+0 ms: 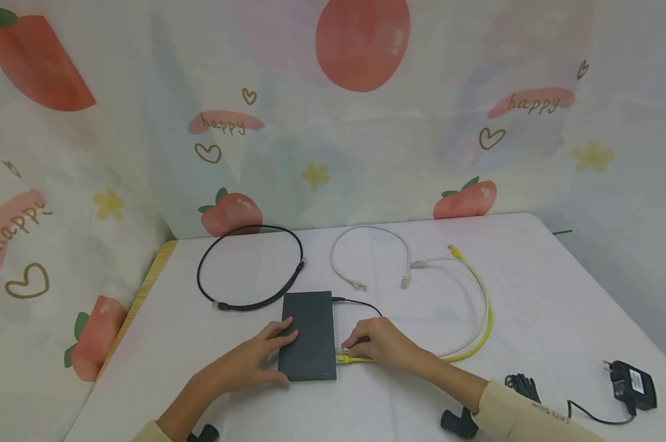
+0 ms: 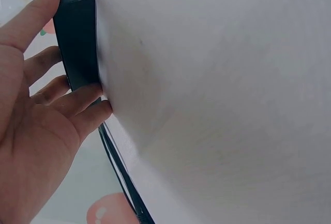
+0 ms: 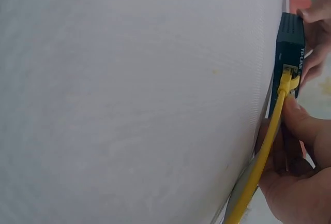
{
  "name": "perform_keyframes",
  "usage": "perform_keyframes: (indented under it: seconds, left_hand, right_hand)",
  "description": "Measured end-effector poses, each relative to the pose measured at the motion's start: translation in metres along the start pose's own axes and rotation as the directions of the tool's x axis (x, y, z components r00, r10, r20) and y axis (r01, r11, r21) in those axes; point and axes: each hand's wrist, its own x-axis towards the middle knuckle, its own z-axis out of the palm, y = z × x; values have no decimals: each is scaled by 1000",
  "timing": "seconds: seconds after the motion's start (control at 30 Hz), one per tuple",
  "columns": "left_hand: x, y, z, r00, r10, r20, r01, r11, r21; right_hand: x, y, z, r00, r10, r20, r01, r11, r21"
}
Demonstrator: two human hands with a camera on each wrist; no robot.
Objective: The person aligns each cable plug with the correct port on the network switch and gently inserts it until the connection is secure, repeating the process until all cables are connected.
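Note:
A dark network switch [image 1: 309, 337] lies flat on the white table, with TP-LINK printed on its side in the right wrist view. My left hand [image 1: 252, 365] rests at its left edge, two fingers over the top and the thumb at the near corner. In the left wrist view the other fingers [image 2: 85, 116] lie straight along the side. A yellow Ethernet cable [image 3: 282, 97] is plugged into the right side. Close beside that plug, my right hand [image 1: 385, 344] pinches the plug of a white Ethernet cable [image 1: 484, 313] at the ports; the fingers partly hide it.
A black cable [image 1: 282, 293] lies looped behind the switch. Farther right is another white cable [image 1: 368, 227]. A thin black power cord [image 1: 360, 301] enters the switch's far right side. Near the right edge lie a black power adapter [image 1: 642, 387] and a bundled cord [image 1: 522, 385].

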Motion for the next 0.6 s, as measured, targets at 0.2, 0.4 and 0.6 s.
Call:
perform_keyframes:
  seconds: [0.2,0.4,0.6]
  left_hand:
    - [0,1,0,1000,0,-2,0,1000,1]
    - [1,0,0,1000,4,-6,-4,1000,9]
    - [0,-1,1,1000,-1,-2,1,1000,-7]
  right_hand:
    - [0,2,0,1000,11,-10,-10,1000,15]
    - [-1,4,0,1000,10,13,-10,1000,22]
    - [2,1,3,1000,24,15,-24,1000,2]
